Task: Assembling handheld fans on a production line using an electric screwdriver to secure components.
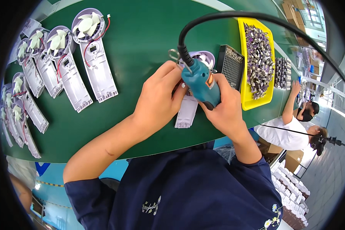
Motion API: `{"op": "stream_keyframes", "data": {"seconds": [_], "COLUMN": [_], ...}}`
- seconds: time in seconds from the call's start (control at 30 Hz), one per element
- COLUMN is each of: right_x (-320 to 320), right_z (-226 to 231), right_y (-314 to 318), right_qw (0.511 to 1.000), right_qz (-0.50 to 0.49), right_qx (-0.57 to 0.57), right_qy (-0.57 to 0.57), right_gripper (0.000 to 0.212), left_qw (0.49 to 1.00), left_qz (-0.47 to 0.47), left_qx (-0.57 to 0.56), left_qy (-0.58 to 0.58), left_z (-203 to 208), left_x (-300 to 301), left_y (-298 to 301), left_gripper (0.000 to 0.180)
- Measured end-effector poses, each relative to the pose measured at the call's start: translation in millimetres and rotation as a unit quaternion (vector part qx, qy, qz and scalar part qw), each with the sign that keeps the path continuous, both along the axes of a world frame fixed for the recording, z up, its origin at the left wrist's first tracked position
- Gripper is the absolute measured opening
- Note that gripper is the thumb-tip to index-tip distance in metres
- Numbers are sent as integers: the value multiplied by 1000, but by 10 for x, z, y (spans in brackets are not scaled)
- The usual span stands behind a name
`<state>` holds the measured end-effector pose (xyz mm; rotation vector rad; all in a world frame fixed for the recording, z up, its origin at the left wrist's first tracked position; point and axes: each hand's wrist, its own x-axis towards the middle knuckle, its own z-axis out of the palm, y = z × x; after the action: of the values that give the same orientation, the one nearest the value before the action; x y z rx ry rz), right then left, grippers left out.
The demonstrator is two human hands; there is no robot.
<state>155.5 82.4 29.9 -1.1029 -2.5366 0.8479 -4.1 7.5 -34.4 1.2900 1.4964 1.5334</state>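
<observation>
My right hand (229,109) is wrapped around a teal electric screwdriver (198,82), its black cord (226,15) looping up and over to the right. Beneath the tool lies a pale lilac handheld-fan housing (186,111) with white blades, mostly covered by the hands and screwdriver. The tool's tip is hidden. My left hand (155,96) has its fingers closed in a pinch at the housing, beside the screwdriver; whatever sits between the fingertips cannot be made out. A wire loop (174,54) shows at the screwdriver's cord end.
Several fan housings (97,65) with red wires lie in rows at left on the green table (142,34). At right are a black tray (230,65) of small screws and a yellow bin (257,101) of small metal-and-purple parts. Co-workers (287,132) are at the far right.
</observation>
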Motion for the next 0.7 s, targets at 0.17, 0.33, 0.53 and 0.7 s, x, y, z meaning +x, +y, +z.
{"op": "stream_keyframes", "data": {"seconds": [0.17,0.33,0.53,0.7], "right_x": [-27,85,165,171], "right_z": [3,-17,106,172], "right_y": [23,-14,73,153], "right_qw": [1000,999,998,990], "right_qz": [0,-24,17,36], "right_qx": [-20,-28,-64,-137], "right_qy": [-6,-35,-12,-13], "right_gripper": [40,38,38,42], "left_qw": [1000,999,991,992], "left_qz": [-5,-34,-110,-110], "left_qx": [-15,-31,-62,-56], "left_qy": [-21,-20,36,31], "left_z": [8,71,170,145], "left_x": [-24,-35,-76,-99], "left_y": [-19,-41,-64,-4], "left_gripper": [16,16,18,29]}}
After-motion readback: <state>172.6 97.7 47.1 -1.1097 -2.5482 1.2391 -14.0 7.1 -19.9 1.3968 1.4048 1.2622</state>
